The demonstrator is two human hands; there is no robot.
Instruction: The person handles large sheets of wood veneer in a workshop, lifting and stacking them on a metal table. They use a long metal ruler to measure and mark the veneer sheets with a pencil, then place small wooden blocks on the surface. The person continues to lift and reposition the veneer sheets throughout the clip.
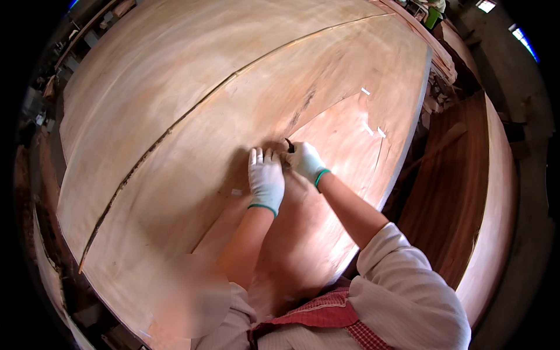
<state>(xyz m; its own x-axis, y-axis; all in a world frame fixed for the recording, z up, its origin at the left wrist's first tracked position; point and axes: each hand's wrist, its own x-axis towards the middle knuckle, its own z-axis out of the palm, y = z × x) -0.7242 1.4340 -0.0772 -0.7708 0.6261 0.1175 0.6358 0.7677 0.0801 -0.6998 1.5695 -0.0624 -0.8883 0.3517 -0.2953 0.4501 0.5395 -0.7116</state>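
Note:
A broad sheet of pale wood veneer point(175, 76) spreads before me. My left hand point(266, 178), in a white glove with a green cuff, lies flat on it with the fingers stretched out. Just to its right, my right hand point(304, 160), gloved alike, is closed round a small tool with a dark curved tip, seemingly a knife point(289, 143); its handle is hidden in the fingers. Both hands are at the seam of a lighter veneer piece point(335, 134) lying on the sheet. Small white tape strips point(365, 91) stick near that piece's far end.
A long thin stick point(236, 74) lies in a curve across the sheet. Right of the table's grey edge point(415, 116) stands a stack of reddish-brown veneer point(449, 181). At the far right back are a green container point(433, 18) and part of another person point(438, 4). Scraps line the left side.

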